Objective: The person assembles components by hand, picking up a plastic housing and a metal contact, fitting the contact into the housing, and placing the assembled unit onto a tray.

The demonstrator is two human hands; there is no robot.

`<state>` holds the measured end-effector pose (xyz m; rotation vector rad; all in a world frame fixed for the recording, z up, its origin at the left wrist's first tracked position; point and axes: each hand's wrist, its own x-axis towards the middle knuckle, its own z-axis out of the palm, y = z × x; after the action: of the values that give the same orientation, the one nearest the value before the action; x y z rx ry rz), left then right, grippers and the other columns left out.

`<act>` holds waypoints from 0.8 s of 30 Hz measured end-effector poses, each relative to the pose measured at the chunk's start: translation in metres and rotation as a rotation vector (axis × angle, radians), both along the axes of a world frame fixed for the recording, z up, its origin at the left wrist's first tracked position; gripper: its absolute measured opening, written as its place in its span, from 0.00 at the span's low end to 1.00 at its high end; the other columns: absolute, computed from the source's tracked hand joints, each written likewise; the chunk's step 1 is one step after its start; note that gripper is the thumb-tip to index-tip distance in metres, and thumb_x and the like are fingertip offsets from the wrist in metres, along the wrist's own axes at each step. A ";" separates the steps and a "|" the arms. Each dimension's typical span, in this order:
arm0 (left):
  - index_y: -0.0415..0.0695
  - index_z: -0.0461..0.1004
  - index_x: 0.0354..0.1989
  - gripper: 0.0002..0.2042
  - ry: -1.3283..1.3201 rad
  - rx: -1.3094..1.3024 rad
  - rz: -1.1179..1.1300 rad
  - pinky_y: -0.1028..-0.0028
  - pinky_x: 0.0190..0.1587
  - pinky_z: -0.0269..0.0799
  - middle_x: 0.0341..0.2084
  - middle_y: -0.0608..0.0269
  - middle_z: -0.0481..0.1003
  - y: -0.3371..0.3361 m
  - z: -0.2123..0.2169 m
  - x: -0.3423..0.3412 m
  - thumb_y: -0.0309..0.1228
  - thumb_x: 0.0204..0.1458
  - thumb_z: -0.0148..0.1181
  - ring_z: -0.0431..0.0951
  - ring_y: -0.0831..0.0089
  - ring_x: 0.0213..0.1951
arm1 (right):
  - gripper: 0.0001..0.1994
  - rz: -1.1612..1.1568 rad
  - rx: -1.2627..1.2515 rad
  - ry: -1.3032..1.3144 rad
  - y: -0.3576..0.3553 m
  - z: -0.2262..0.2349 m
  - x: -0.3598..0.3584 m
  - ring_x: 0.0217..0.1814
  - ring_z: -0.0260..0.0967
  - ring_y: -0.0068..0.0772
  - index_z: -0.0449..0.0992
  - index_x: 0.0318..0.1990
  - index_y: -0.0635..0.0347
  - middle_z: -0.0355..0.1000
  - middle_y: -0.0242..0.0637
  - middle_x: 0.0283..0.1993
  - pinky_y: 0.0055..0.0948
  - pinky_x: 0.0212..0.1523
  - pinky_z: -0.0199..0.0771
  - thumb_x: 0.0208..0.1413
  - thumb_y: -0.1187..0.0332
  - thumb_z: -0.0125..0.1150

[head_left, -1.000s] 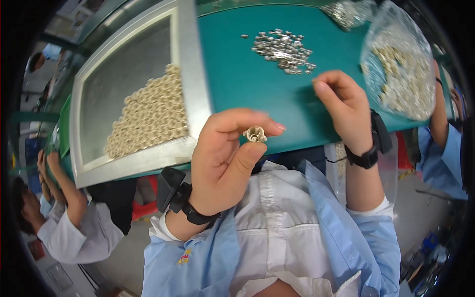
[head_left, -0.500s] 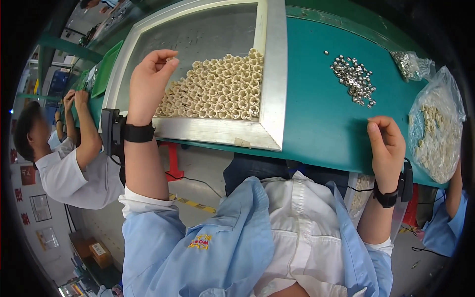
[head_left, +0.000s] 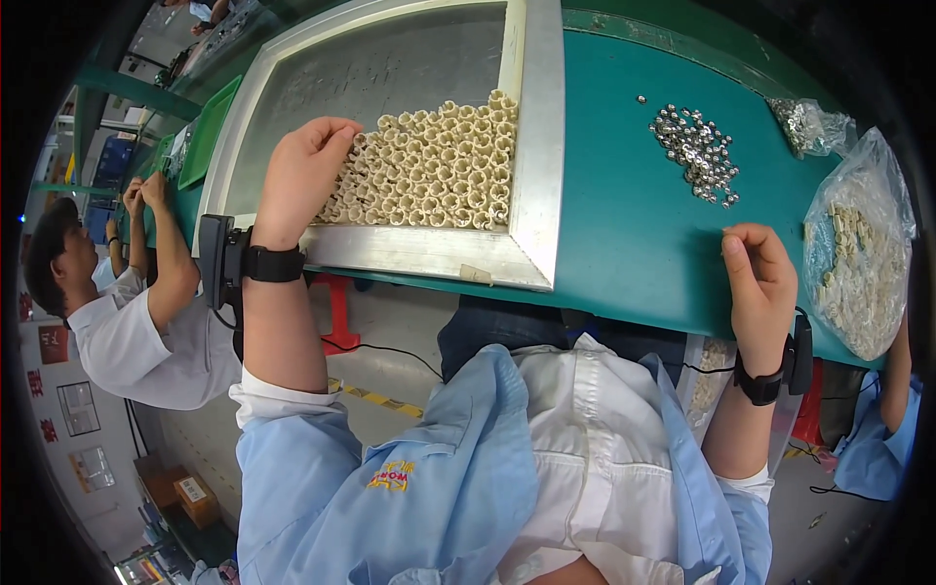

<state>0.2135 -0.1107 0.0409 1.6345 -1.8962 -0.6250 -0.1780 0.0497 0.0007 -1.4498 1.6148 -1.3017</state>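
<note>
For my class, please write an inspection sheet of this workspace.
Surface: green tabletop; metal frame on its left part.
Work pieces: cream cup-shaped pieces grouped inside the frame; silver pieces piled to its right.
Clutter: loose silver piece apart from the pile; filled clear bag at right.
Hands: left hand beside the cream pieces, grip hidden; right hand curled, contents unclear.
Cables: black cable against the floor.
Surroundings: white-shirted person at left; blue sleeve at right.

The left hand (head_left: 300, 180) has moved from the chest to the cream cups (head_left: 439, 166).
</note>
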 end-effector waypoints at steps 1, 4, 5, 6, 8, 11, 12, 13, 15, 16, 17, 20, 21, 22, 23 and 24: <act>0.37 0.75 0.39 0.09 -0.009 -0.001 0.010 0.80 0.33 0.66 0.26 0.63 0.75 0.003 0.003 -0.001 0.28 0.52 0.53 0.71 0.80 0.28 | 0.06 -0.001 0.001 0.002 0.000 0.000 0.000 0.34 0.59 0.13 0.70 0.36 0.64 0.66 0.25 0.33 0.13 0.37 0.58 0.57 0.70 0.54; 0.38 0.75 0.39 0.09 0.085 -0.173 0.019 0.80 0.33 0.65 0.28 0.63 0.75 0.018 0.012 -0.017 0.27 0.53 0.52 0.70 0.80 0.29 | 0.05 0.000 -0.011 0.013 0.000 0.001 0.000 0.35 0.59 0.13 0.70 0.37 0.64 0.66 0.25 0.33 0.13 0.37 0.58 0.57 0.71 0.54; 0.38 0.75 0.39 0.09 0.135 -0.256 0.011 0.80 0.33 0.65 0.28 0.63 0.75 0.024 0.015 -0.029 0.27 0.53 0.52 0.70 0.81 0.29 | 0.05 -0.015 -0.010 0.018 0.002 0.001 0.000 0.35 0.59 0.13 0.70 0.37 0.64 0.66 0.25 0.33 0.13 0.37 0.58 0.57 0.71 0.54; 0.38 0.75 0.39 0.09 0.144 -0.252 -0.006 0.80 0.33 0.65 0.28 0.63 0.75 0.033 0.018 -0.046 0.27 0.53 0.52 0.70 0.81 0.29 | 0.05 -0.033 -0.042 -0.011 0.002 -0.001 -0.002 0.33 0.60 0.13 0.71 0.36 0.64 0.66 0.25 0.31 0.14 0.35 0.59 0.56 0.71 0.55; 0.39 0.75 0.37 0.07 0.256 -0.370 -0.163 0.79 0.36 0.66 0.30 0.61 0.74 0.058 0.024 -0.091 0.26 0.53 0.52 0.72 0.77 0.31 | 0.05 -0.080 -0.104 -0.057 0.004 -0.004 -0.007 0.30 0.60 0.13 0.71 0.34 0.65 0.67 0.25 0.28 0.15 0.32 0.61 0.55 0.72 0.56; 0.39 0.74 0.35 0.06 0.305 -0.385 -0.441 0.72 0.38 0.67 0.31 0.57 0.74 0.095 0.016 -0.134 0.24 0.50 0.54 0.73 0.64 0.34 | 0.05 -0.122 -0.190 0.078 0.003 0.003 -0.003 0.30 0.62 0.15 0.72 0.35 0.65 0.69 0.27 0.29 0.16 0.32 0.63 0.54 0.73 0.56; 0.39 0.73 0.35 0.05 0.306 -0.390 -0.539 0.70 0.39 0.68 0.31 0.56 0.74 0.107 0.013 -0.149 0.23 0.49 0.54 0.73 0.60 0.34 | 0.05 -0.151 -0.189 0.107 0.004 0.009 -0.008 0.30 0.62 0.15 0.72 0.35 0.65 0.69 0.27 0.29 0.16 0.32 0.63 0.54 0.73 0.56; 0.39 0.73 0.35 0.05 0.335 -0.391 -0.567 0.70 0.39 0.68 0.31 0.56 0.74 0.113 0.006 -0.164 0.23 0.49 0.54 0.73 0.60 0.34 | 0.05 -0.187 -0.223 0.151 0.004 0.013 -0.012 0.30 0.62 0.15 0.72 0.36 0.65 0.69 0.27 0.30 0.16 0.32 0.64 0.54 0.73 0.56; 0.39 0.73 0.36 0.06 0.380 -0.232 -0.759 0.72 0.42 0.67 0.33 0.55 0.73 0.122 -0.012 -0.186 0.22 0.49 0.54 0.73 0.63 0.38 | 0.06 -0.251 -0.290 0.240 0.004 0.020 -0.025 0.31 0.63 0.16 0.73 0.37 0.65 0.70 0.29 0.30 0.17 0.32 0.65 0.54 0.73 0.56; 0.39 0.73 0.36 0.06 0.403 -0.235 -0.782 0.72 0.42 0.67 0.33 0.55 0.73 0.121 -0.021 -0.192 0.22 0.49 0.54 0.73 0.63 0.38 | 0.06 -0.273 -0.290 0.264 0.003 0.023 -0.039 0.31 0.63 0.16 0.73 0.37 0.65 0.70 0.29 0.30 0.17 0.32 0.65 0.54 0.73 0.56; 0.39 0.73 0.36 0.06 0.348 -0.310 -0.744 0.70 0.41 0.67 0.33 0.56 0.73 0.115 -0.031 -0.198 0.22 0.48 0.55 0.72 0.61 0.37 | 0.07 -0.344 -0.323 0.356 0.000 0.025 -0.060 0.33 0.64 0.17 0.72 0.39 0.65 0.70 0.30 0.32 0.17 0.35 0.64 0.55 0.73 0.55; 0.40 0.72 0.35 0.07 0.258 -0.463 -0.667 0.65 0.38 0.66 0.33 0.58 0.72 0.103 -0.046 -0.210 0.23 0.46 0.57 0.71 0.58 0.36 | 0.09 -0.526 -0.222 0.622 -0.003 0.033 -0.118 0.36 0.67 0.23 0.72 0.42 0.64 0.71 0.34 0.33 0.21 0.39 0.66 0.55 0.71 0.55; 0.41 0.72 0.34 0.07 0.226 -0.464 -0.657 0.65 0.38 0.66 0.33 0.58 0.71 0.105 -0.048 -0.211 0.24 0.46 0.57 0.71 0.59 0.36 | 0.11 -0.616 -0.085 0.769 -0.004 0.032 -0.137 0.36 0.69 0.27 0.72 0.43 0.64 0.72 0.37 0.33 0.24 0.39 0.68 0.53 0.69 0.56; 0.41 0.73 0.34 0.07 0.197 -0.466 -0.648 0.65 0.39 0.65 0.33 0.59 0.71 0.107 -0.048 -0.211 0.24 0.46 0.57 0.71 0.60 0.36 | 0.11 -0.628 -0.087 0.784 -0.003 0.030 -0.155 0.36 0.69 0.27 0.72 0.43 0.64 0.72 0.37 0.33 0.24 0.39 0.68 0.53 0.69 0.56; 0.41 0.73 0.34 0.07 0.167 -0.468 -0.638 0.66 0.39 0.65 0.33 0.60 0.71 0.109 -0.047 -0.210 0.24 0.46 0.58 0.71 0.61 0.37 | 0.13 -0.616 0.067 0.838 -0.003 0.022 -0.172 0.36 0.70 0.30 0.72 0.43 0.64 0.73 0.39 0.33 0.26 0.39 0.69 0.52 0.68 0.57; 0.41 0.73 0.34 0.07 0.174 -0.471 -0.639 0.66 0.39 0.65 0.33 0.60 0.71 0.110 -0.047 -0.210 0.24 0.46 0.58 0.71 0.61 0.37 | 0.14 -0.595 0.222 0.883 -0.006 0.013 -0.184 0.35 0.71 0.33 0.72 0.44 0.63 0.73 0.41 0.33 0.29 0.38 0.70 0.51 0.66 0.58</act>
<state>0.0031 -0.0011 -0.0061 0.6545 -2.2142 -0.4843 -0.3616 0.0433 0.0140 -1.5552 2.8262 -0.6993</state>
